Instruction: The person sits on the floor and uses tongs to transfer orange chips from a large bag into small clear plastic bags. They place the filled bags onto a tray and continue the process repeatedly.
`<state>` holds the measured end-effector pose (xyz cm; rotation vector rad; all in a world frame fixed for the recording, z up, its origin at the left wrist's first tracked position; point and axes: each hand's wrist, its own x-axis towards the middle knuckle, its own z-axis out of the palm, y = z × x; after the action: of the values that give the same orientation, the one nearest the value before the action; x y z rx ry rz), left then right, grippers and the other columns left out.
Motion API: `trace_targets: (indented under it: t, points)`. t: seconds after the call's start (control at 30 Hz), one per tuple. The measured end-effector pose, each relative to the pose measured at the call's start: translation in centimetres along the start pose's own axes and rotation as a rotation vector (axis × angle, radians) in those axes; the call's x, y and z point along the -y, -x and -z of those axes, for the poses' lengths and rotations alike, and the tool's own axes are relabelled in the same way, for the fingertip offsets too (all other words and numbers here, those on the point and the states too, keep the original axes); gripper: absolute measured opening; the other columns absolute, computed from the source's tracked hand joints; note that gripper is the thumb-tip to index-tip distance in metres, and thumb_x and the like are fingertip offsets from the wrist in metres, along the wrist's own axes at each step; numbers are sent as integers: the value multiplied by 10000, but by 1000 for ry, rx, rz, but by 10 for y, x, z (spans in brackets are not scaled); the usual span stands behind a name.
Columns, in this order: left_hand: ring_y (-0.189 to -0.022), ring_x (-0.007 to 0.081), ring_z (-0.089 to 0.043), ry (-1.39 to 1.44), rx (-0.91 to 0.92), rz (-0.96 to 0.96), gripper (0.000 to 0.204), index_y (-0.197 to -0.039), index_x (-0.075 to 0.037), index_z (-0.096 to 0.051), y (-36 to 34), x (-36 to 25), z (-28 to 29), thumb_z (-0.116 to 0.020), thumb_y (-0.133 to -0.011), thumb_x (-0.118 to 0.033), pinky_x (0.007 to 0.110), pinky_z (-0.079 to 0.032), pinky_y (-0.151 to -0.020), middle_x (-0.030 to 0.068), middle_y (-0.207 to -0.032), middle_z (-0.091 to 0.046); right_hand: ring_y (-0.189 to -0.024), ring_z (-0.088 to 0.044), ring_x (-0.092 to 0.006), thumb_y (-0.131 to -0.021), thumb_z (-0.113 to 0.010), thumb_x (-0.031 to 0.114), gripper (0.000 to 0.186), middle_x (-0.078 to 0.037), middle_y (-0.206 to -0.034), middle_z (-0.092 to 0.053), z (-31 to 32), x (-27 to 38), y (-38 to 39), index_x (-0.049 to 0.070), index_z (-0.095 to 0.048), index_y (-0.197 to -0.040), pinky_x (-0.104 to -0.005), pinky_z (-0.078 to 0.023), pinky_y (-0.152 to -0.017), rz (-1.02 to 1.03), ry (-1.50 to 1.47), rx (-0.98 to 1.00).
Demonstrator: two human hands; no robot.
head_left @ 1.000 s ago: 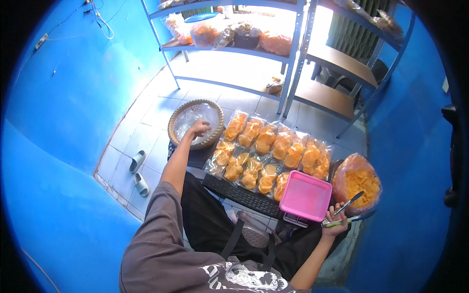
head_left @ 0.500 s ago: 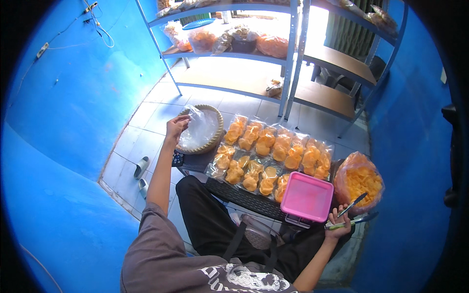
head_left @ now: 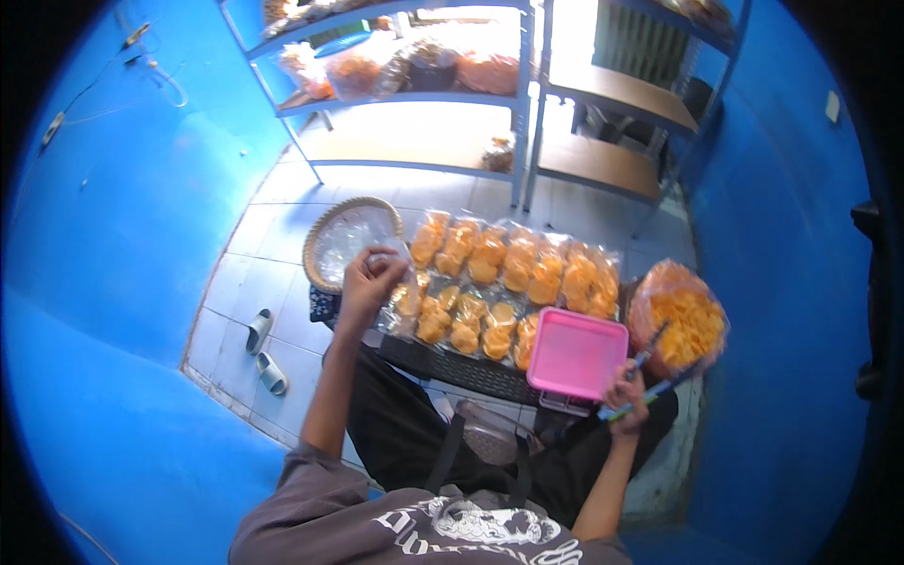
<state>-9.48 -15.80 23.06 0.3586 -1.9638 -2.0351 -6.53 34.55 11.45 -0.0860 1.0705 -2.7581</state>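
My left hand (head_left: 367,287) pinches a thin clear plastic bag (head_left: 400,252) beside the round woven basket (head_left: 314,250), which holds more clear plastic. In my right hand (head_left: 626,400) is a pair of tongs (head_left: 659,388), its two arms spread apart toward the right. A pink tray (head_left: 576,353) stands just left of that hand. Rows of clear bags with orange chips (head_left: 488,254) lie across the low black woven table (head_left: 461,369). At the right is a big open plastic bag (head_left: 650,303) full of loose orange chips (head_left: 686,325), close to the tong tips.
Metal shelves (head_left: 395,99) with filled bags stand beyond the table. A pair of slippers (head_left: 271,372) lies on the tiled floor (head_left: 226,311) at the left. Blue walls (head_left: 113,282) close in on both sides. A grey bag (head_left: 490,441) is between my legs.
My left hand has moved right and nearer, carrying the clear plastic bag away from the basket. My right hand still grips the tongs. The whole view has shifted slightly.
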Motion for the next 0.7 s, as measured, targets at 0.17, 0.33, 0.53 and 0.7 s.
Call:
trace_targets:
  t: [0.17,0.33,0.53,0.7]
  points:
    - [-797,125,-728,-110,51,4,238,-1048,13,-623,95,34,-124,-800,-894,-28,267,-607,-717,102,-860,-752,-632,-486,-61,-945,-697,64,252,20,-822,-540,-42,-59,11,109,-503,-1099,-217,-370,-531,-109,397,131]
    - [-751,107,-731,-225,132,-77,227,-958,25,-637,144,30,-186,-834,-864,-38,244,-583,-661,105,-805,-754,-730,-589,-83,-860,-823,44,394,-19,-886,-633,-95,-95,28,79,-519,-1108,-243,-484,-632,94,404,-78]
    - [-715,94,-717,-255,235,-80,232,-968,35,-624,162,17,-191,-822,-869,-34,235,-571,-604,102,-804,-740,-722,-691,-167,-734,-869,49,504,-82,-816,-658,-126,-56,46,26,-517,-1094,-323,-543,-652,154,968,-187]
    - [-727,60,-680,-242,295,4,292,-1012,25,-621,185,28,-182,-848,-842,-46,214,-549,-607,79,-811,-708,-694,-671,-149,-769,-747,-22,427,-73,-794,-647,-134,-54,62,10,-524,-1131,-303,-540,-651,154,1130,-230]
